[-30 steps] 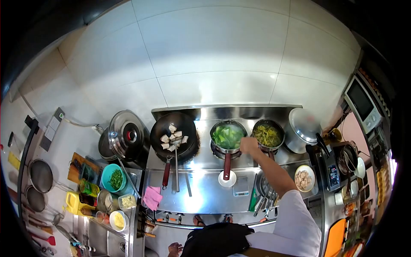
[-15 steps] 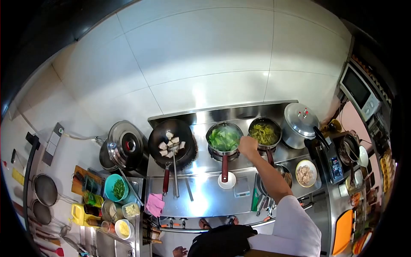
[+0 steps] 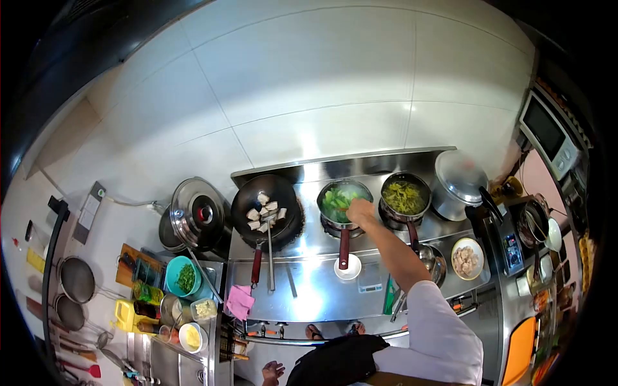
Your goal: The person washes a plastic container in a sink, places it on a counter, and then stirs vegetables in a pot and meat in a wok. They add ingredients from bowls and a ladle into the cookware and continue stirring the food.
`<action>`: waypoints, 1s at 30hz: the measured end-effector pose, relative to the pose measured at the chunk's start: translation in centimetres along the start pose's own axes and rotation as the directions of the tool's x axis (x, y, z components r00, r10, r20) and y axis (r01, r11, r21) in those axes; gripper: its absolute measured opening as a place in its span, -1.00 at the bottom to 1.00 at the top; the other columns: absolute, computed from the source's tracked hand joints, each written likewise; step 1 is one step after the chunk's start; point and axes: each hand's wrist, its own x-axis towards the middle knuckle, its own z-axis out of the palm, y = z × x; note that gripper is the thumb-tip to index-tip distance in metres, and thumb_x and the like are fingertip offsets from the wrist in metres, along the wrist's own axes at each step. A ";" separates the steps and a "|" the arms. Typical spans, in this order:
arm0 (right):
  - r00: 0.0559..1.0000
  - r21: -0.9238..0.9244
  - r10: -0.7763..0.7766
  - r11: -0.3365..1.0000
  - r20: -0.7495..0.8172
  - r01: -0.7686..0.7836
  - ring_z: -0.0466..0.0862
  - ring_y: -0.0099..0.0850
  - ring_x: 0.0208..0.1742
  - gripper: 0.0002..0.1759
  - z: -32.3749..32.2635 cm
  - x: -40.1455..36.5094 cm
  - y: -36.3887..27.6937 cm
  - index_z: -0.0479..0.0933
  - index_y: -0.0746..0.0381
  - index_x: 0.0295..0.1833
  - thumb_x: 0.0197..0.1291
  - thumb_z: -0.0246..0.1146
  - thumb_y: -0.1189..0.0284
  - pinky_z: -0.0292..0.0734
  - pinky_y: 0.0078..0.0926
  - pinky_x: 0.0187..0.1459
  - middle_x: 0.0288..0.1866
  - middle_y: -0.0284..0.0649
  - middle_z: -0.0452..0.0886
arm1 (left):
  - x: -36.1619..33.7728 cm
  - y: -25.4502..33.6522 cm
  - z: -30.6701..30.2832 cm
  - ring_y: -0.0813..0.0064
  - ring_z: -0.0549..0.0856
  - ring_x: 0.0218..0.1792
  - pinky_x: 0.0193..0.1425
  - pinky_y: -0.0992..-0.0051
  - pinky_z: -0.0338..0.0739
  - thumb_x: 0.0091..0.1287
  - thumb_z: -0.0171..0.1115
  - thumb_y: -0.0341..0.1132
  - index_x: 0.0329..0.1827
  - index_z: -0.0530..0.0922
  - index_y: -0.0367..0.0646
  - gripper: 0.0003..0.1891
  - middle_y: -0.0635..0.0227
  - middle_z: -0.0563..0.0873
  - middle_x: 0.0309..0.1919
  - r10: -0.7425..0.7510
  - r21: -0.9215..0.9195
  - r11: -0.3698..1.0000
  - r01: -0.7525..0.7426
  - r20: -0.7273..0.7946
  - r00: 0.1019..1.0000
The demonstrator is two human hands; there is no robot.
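Observation:
My right hand (image 3: 360, 211) is closed at the right rim of the middle pan (image 3: 344, 250), above its steaming green vegetables (image 3: 336, 201); what its fingers grip is too small to make out. My left hand (image 3: 272, 370) hangs low near the bottom edge, its fingers apart and holding nothing. In the black wok (image 3: 244, 196) on the left lie pale chunks (image 3: 253, 214), with a metal spatula (image 3: 270, 257) resting among them. Another pan (image 3: 412, 231) on the right holds darker yellow-green vegetables (image 3: 405, 195). A small white bowl (image 3: 347, 267) stands below the middle pan's handle.
A pressure cooker (image 3: 460, 183) and a bowl of pale meat (image 3: 465, 259) stand on the right. On the left are a large lid (image 3: 200, 211), a teal bowl of chopped greens (image 3: 185, 276) and a pink cloth (image 3: 240, 302). A scale (image 3: 370, 285) lies near the front.
The view has shifted, so the stove appears slightly farther right. My right hand has moved a little left relative to the middle pan, closer over its vegetables. My left hand's fingers appear more spread.

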 end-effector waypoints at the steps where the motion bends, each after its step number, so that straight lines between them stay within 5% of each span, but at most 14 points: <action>1: 0.999 -0.016 -0.035 0.999 0.003 0.035 0.68 -0.12 -0.18 -0.69 -1.2 -0.7 -0.6 0.64 0.26 -0.24 0.07 0.15 0.28 0.56 -0.27 -0.14 -0.24 0.01 0.66 | 0.1 0.0 0.2 0.16 0.70 -0.27 -0.30 0.31 0.62 0.35 0.05 -0.28 0.02 0.38 -0.28 -0.71 0.05 0.65 -0.20 -0.085 -0.017 0.996 0.084 -0.041 0.996; 3: 0.997 -0.035 -0.078 0.996 0.011 0.078 0.68 -0.12 -0.18 -0.69 -2.5 -1.2 -1.6 0.64 0.27 -0.22 0.07 0.14 0.28 0.56 -0.27 -0.14 -0.24 0.01 0.66 | -0.2 -2.9 -0.8 0.15 0.70 -0.28 -0.31 0.27 0.62 0.36 0.02 -0.30 0.02 0.38 -0.25 -0.73 0.04 0.66 -0.21 -0.104 0.004 0.995 0.104 -0.072 0.992; 4: 0.997 -0.001 -0.074 0.997 -0.038 0.074 0.68 -0.12 -0.18 -0.70 -2.8 -1.2 -2.0 0.64 0.27 -0.24 0.05 0.16 0.29 0.56 -0.26 -0.14 -0.23 0.00 0.66 | -1.6 -4.3 -1.3 0.17 0.68 -0.30 -0.24 0.25 0.58 0.29 0.09 -0.27 -0.02 0.41 -0.30 -0.69 0.07 0.68 -0.27 0.311 0.212 0.924 -0.318 0.068 0.948; 5: 0.994 0.037 -0.061 0.997 -0.087 0.065 0.68 -0.12 -0.18 -0.71 -2.7 -1.3 -2.0 0.64 0.27 -0.25 0.03 0.18 0.31 0.56 -0.26 -0.14 -0.23 0.00 0.66 | -2.2 -5.2 -1.7 0.20 0.66 -0.33 -0.17 0.23 0.55 0.22 0.17 -0.25 -0.06 0.44 -0.34 -0.65 0.11 0.69 -0.34 0.626 0.335 0.645 -0.686 0.284 0.727; 10: 0.994 -0.113 -0.109 0.988 -0.012 0.107 0.68 -0.12 -0.19 -0.75 2.8 0.9 1.6 0.66 0.25 -0.29 0.00 0.20 0.33 0.57 -0.27 -0.16 -0.24 -0.01 0.66 | -4.4 -5.9 -2.7 0.20 0.66 -0.26 -0.15 0.25 0.55 0.21 0.18 -0.27 -0.03 0.43 -0.34 -0.64 0.10 0.69 -0.30 0.417 0.487 0.741 -0.462 0.206 0.885; 14: 0.995 -0.112 -0.101 0.989 0.008 0.101 0.69 -0.15 -0.23 -0.78 -0.3 -0.8 1.6 0.65 0.24 -0.32 -0.01 0.17 0.38 0.58 -0.30 -0.20 -0.30 -0.01 0.67 | -5.3 -4.7 -2.1 0.21 0.66 -0.24 -0.15 0.25 0.55 0.22 0.18 -0.27 -0.02 0.42 -0.33 -0.64 0.10 0.69 -0.29 0.272 0.470 0.838 -0.276 0.079 0.959; 16: 0.994 -0.058 -0.097 0.994 -0.055 0.094 0.69 -0.15 -0.24 -0.79 -1.2 -2.6 1.7 0.65 0.25 -0.33 -0.02 0.18 0.38 0.58 -0.30 -0.20 -0.32 -0.01 0.67 | -5.3 -3.9 -1.5 0.21 0.66 -0.25 -0.13 0.29 0.56 0.21 0.20 -0.27 -0.02 0.42 -0.35 -0.62 0.11 0.69 -0.28 0.362 0.490 0.776 -0.396 0.168 0.917; 19: 0.970 0.012 -0.142 0.989 -0.198 0.147 0.68 -0.09 -0.35 -0.79 0.7 -4.6 2.4 0.63 0.27 -0.44 -0.06 0.16 0.37 0.56 -0.17 -0.29 -0.44 0.02 0.64 | -2.4 -2.9 -0.5 0.20 0.65 -0.24 -0.13 0.28 0.56 0.22 0.20 -0.28 -0.01 0.41 -0.34 -0.63 0.09 0.67 -0.21 0.300 0.451 0.812 -0.371 0.223 0.927; 21: 0.980 -0.025 -0.179 0.984 -0.083 0.178 0.66 -0.06 -0.39 -0.76 3.3 -6.3 4.0 0.62 0.28 -0.36 0.00 0.15 0.34 0.54 -0.12 -0.30 -0.49 0.00 0.63 | -1.1 -2.7 -0.2 0.18 0.64 -0.23 -0.14 0.27 0.56 0.22 0.20 -0.29 0.00 0.40 -0.32 -0.64 0.07 0.64 -0.14 0.221 0.413 0.857 -0.309 0.248 0.943; 23: 0.965 0.104 -0.113 0.985 -0.238 0.141 0.64 -0.02 -0.40 -0.73 5.1 -8.6 5.8 0.60 0.21 -0.25 0.11 0.11 0.26 0.53 -0.10 -0.32 -0.49 -0.01 0.62 | 0.8 -1.9 0.3 0.18 0.64 -0.23 -0.14 0.27 0.56 0.23 0.21 -0.30 0.00 0.39 -0.32 -0.64 0.06 0.63 -0.10 0.179 0.405 0.870 -0.283 0.276 0.944; 25: 0.957 0.187 0.007 0.981 -0.289 0.049 0.63 0.00 -0.41 -0.72 3.7 -11.5 7.9 0.59 0.18 -0.23 0.15 0.09 0.23 0.52 -0.08 -0.34 -0.49 -0.01 0.61 | 1.8 -1.3 1.0 0.07 0.62 -0.19 -0.18 0.18 0.56 0.18 0.28 -0.28 0.05 0.38 -0.19 -0.59 0.04 0.59 -0.03 -0.231 -0.071 0.967 0.243 0.145 0.962; 27: 0.885 0.317 0.165 0.948 -0.436 -0.020 0.62 0.02 -0.41 -0.72 2.7 -12.6 11.0 0.59 0.14 -0.25 0.18 0.08 0.20 0.51 -0.05 -0.35 -0.47 0.02 0.61 | 2.9 -0.9 0.2 0.11 0.61 -0.09 -0.12 0.16 0.58 0.16 0.32 -0.25 0.12 0.36 -0.07 -0.52 0.04 0.58 -0.01 -0.273 -0.119 0.947 0.299 0.199 0.941; 29: 0.777 0.426 0.273 0.905 -0.567 -0.008 0.62 0.02 -0.41 -0.71 -0.9 -11.5 14.3 0.61 0.16 -0.28 0.18 0.10 0.20 0.51 -0.04 -0.35 -0.45 0.03 0.61 | 3.8 1.2 0.6 0.13 0.70 -0.30 -0.34 0.27 0.61 0.35 -0.01 -0.33 0.02 0.39 -0.24 -0.75 0.04 0.66 -0.22 -0.189 -0.062 0.973 0.222 0.340 0.921; 30: 0.812 0.330 0.293 0.935 -0.505 -0.132 0.62 0.02 -0.39 -0.72 -2.0 -9.8 16.8 0.61 0.16 -0.26 0.16 0.11 0.21 0.51 -0.05 -0.33 -0.43 0.02 0.62 | 3.1 2.0 1.1 0.15 0.70 -0.34 -0.34 0.28 0.60 0.33 0.00 -0.32 0.01 0.40 -0.24 -0.75 0.05 0.66 -0.23 -0.259 0.036 0.966 0.258 0.224 0.939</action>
